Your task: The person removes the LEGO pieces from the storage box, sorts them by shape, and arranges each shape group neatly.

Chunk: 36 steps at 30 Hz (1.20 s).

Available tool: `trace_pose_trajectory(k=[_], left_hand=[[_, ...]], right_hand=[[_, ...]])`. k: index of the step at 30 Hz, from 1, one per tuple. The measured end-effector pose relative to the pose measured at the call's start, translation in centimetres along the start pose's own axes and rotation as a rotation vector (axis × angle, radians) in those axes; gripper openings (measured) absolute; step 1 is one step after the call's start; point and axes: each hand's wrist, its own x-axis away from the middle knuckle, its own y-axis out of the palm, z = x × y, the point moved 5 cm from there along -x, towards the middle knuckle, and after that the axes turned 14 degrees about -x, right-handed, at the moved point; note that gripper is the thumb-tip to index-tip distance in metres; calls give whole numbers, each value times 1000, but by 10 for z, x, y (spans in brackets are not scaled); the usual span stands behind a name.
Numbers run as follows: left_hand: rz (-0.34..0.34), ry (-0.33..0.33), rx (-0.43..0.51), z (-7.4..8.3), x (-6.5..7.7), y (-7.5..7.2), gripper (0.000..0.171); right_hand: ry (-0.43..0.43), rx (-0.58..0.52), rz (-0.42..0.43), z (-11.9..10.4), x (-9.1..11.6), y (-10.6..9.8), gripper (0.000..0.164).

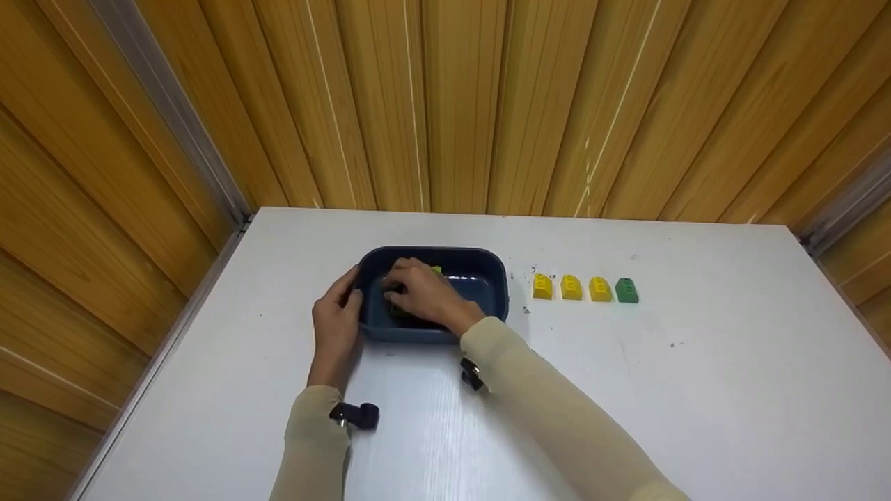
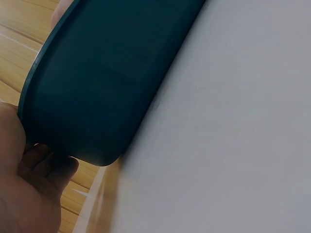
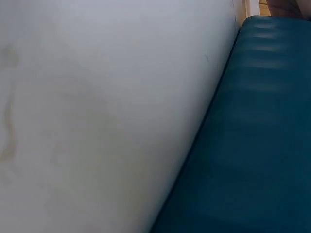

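Note:
A dark blue rectangular tray (image 1: pixel 418 335) stands on the white table; its side wall (image 2: pixel 92 82) fills much of the left wrist view. My left hand (image 1: pixel 335 327) grips the tray's left end, with the fingers and thumb about its wall. Inside the tray, toward its left half, is my right hand (image 1: pixel 424 296) with bent fingers. Beside its fingers shows a bit of a bright yellow-green piece (image 1: pixel 436 269). The fingertips and whatever lies under them are mostly hidden. In the right wrist view only the tray's wall (image 3: pixel 252 131) shows clearly, not the fingers' work.
Right of the tray, a row of small blocks lies on the table (image 1: pixel 696 390): a yellow block (image 1: pixel 542 287), a second yellow block (image 1: pixel 571 287), a third yellow block (image 1: pixel 600 289) and a green block (image 1: pixel 626 291). Behind the table stands a wood-patterned wall (image 1: pixel 459 104).

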Motion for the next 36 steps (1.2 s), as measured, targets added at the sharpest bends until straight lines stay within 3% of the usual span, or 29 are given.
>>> trace_pose_trajectory(k=[9, 14, 25, 36], left_hand=[[-4, 2, 3, 0, 0, 0, 42], [-9, 0, 25, -1, 1, 0, 42], [-4, 2, 19, 0, 0, -1, 42], [-13, -2, 26, -2, 1, -1, 42]], right_hand=[[26, 110, 30, -2, 2, 0, 27], [16, 153, 4, -1, 2, 2, 26], [42, 39, -19, 0, 1, -1, 25], [-31, -35, 0, -3, 4, -9, 24]])
